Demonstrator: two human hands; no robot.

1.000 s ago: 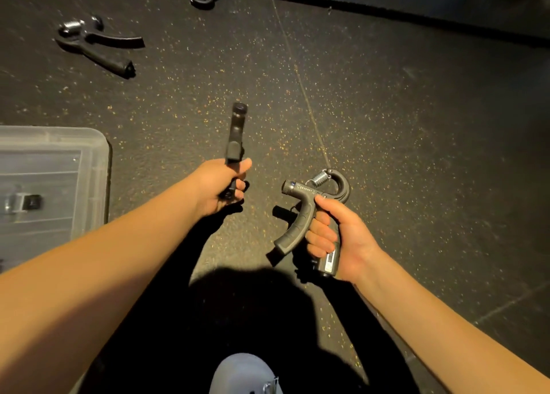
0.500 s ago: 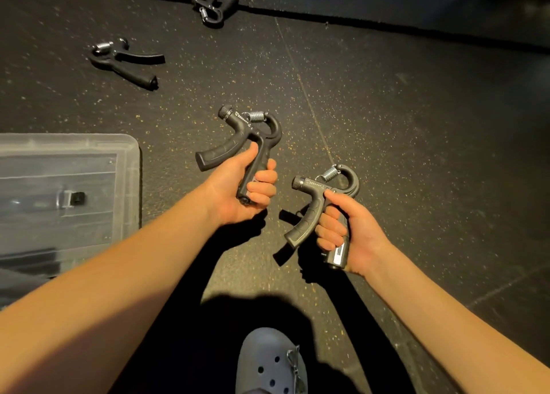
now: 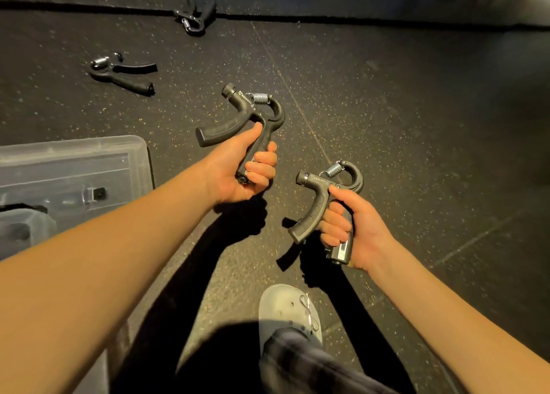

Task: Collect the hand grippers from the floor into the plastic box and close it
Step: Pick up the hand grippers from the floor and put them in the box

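Observation:
My left hand (image 3: 238,171) grips one handle of a black hand gripper (image 3: 241,116), held up above the floor with its spring at the top. My right hand (image 3: 354,230) grips another black hand gripper (image 3: 320,203) by the handle with the small counter display. Two more hand grippers lie on the floor: one (image 3: 123,73) at the upper left, one (image 3: 195,17) farther back near a floor seam. The clear plastic box (image 3: 131,155) sits on the floor at the left, beside my left forearm.
Dark speckled rubber flooring surrounds everything. A grey clog (image 3: 287,310) on my foot shows at the bottom centre, with a trouser leg above it. Strong shadows of my arms fall on the floor between the hands.
My left hand has turned its gripper from end-on to side-on and raised it. The view has shifted so the box and the floor grippers sit further right and lower in the frame.

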